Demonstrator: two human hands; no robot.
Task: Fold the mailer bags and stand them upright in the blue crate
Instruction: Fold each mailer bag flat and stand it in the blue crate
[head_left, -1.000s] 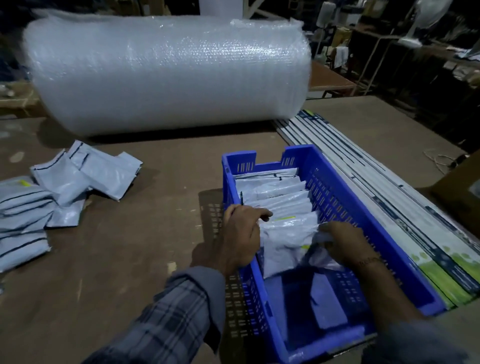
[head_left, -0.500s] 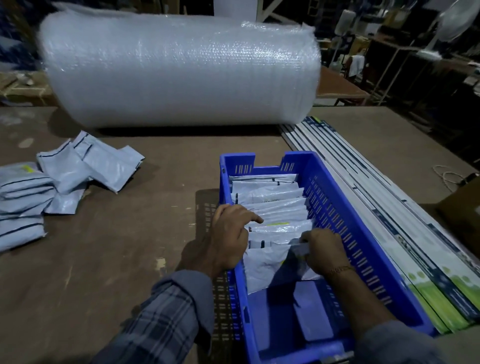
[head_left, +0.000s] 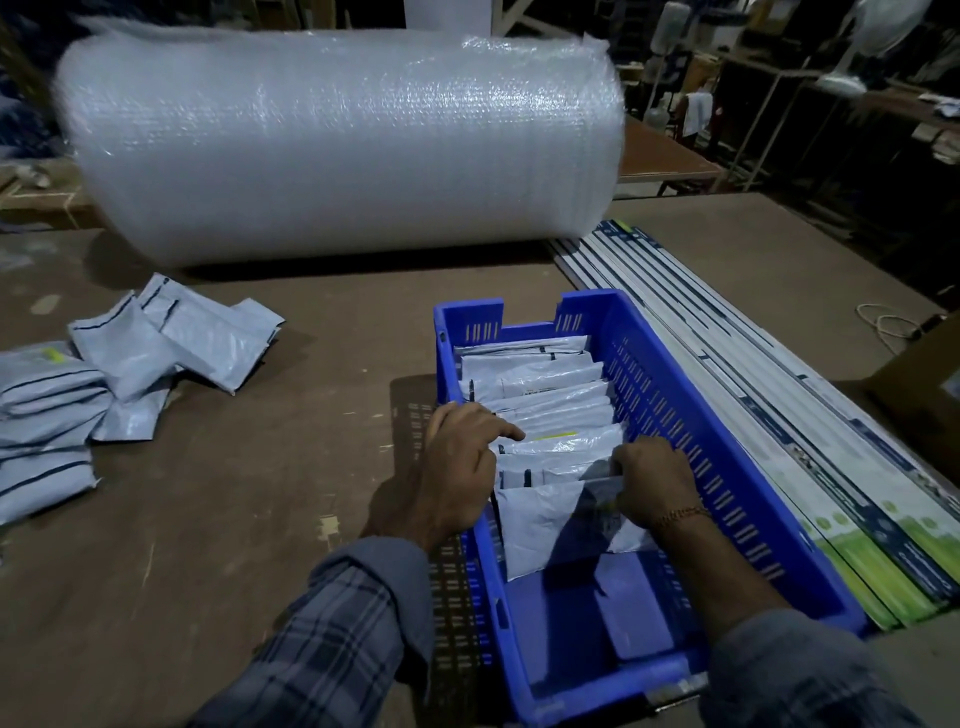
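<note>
Brown matte desk (head_left: 270, 519), scuffed. Big cylindrical bubble wrap roll (head_left: 337, 145) lying on its side at the far edge, dimpled translucent plastic. Long flat printed panels (head_left: 779, 395) run along the right of the blue crate (head_left: 727, 467), rectangular slotted plastic. Inside it, a row of folded mailer bags (head_left: 545, 405) standing upright, glossy grey-white crinkled film, filling the far half. Loose pile of unfolded mailers (head_left: 104, 374) at left on the desk. Left hand (head_left: 457, 478) rests over the crate's left rim, fingers extended onto the bag tops, relaxed grip. Right hand (head_left: 654, 483) curled, grip pinching the nearest bag's (head_left: 540, 525) top edge.
</note>
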